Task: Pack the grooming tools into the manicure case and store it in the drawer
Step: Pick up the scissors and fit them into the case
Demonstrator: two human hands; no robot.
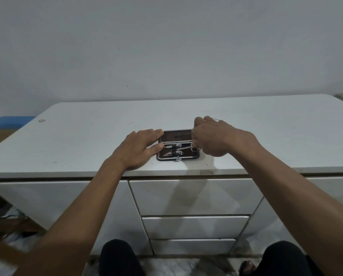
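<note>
A dark manicure case (176, 136) lies open on the white cabinet top (86, 136), near its front edge. Several metal grooming tools (175, 150) sit under straps in its near half. My left hand (140, 149) rests flat on the case's left edge, fingers spread, thumb touching the case. My right hand (212, 136) is curled over the case's right end, fingers pinched on the ring handles of small scissors (193, 148) that lie across the case. Below the top are three shut drawers, the top drawer (194, 196) the largest.
A blue box (11, 121) sits beyond the cabinet's left end. Wooden furniture (5, 242) stands low on the left. My knees (118, 255) are close to the bottom drawers. A white wall rises behind the cabinet.
</note>
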